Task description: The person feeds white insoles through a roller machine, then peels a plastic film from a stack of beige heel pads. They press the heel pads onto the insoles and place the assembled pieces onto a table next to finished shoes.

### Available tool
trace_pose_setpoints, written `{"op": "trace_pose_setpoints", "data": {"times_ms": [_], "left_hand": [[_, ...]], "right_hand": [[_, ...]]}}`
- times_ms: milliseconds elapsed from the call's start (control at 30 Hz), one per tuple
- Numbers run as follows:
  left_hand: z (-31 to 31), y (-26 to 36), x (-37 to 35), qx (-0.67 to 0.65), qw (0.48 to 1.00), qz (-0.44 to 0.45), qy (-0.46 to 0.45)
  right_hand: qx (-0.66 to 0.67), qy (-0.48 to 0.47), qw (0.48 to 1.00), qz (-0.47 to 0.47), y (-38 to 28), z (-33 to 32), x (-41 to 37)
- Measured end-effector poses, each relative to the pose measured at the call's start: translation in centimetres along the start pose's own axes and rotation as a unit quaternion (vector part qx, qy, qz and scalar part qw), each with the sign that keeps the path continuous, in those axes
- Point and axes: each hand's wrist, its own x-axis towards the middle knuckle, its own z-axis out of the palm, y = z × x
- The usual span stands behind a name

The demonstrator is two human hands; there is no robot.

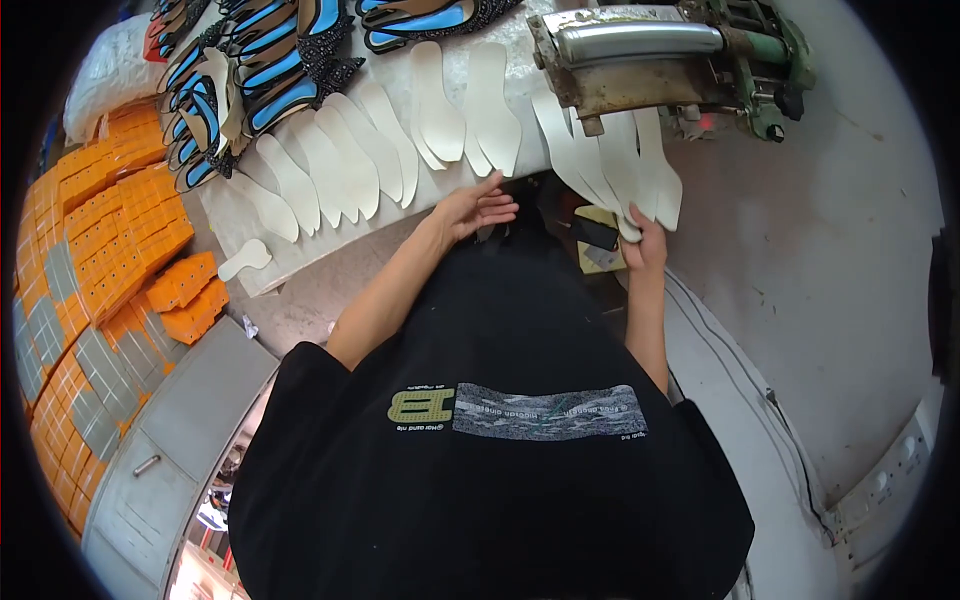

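Observation:
White insoles lie in a row along the table, from a small one (245,259) at the left to overlapping pairs (492,120) near the middle. My left hand (477,210) is at the table's front edge, just below the middle insoles, fingers apart and palm empty. On the right, my right hand (645,238) pinches the lower end of an insole (622,165) in a fanned group below the machine. The upper ends of that group are partly hidden by the machine.
A roller machine (640,45) stands at the table's (250,280) back right. Black shoes with blue insoles (280,70) are piled at the back left. Stacked orange boxes (120,240) and a grey cabinet (165,450) stand left. A dark phone-like object (594,234) sits below the fanned insoles.

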Motion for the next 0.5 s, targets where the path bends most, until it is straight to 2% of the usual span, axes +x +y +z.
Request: {"op": "trace_pose_setpoints", "data": {"times_ms": [133,200,267,400,500], "left_hand": [[-2.6,0.8,-2.5,-0.040,0.995,0.060,0.066],[-4.0,1.2,-3.0,-0.064,0.994,0.062,0.058],[-5.4,1.4,-3.2,-0.116,0.990,0.063,0.050],[-6.6,2.4,-3.1,-0.169,0.985,0.036,0.027],[-7.0,1.8,-2.5,-0.193,0.981,0.001,0.018]], "right_hand": [[0.040,0.029,0.999,0.007,2.4,1.3,-7.0],[0.069,0.044,0.995,0.049,3.7,5.9,-11.6],[0.057,0.024,0.997,0.040,5.0,10.6,-15.5],[0.025,-0.020,0.999,0.039,7.2,19.0,-18.5],[-0.011,-0.029,0.999,0.032,9.7,22.0,-18.2]]}}
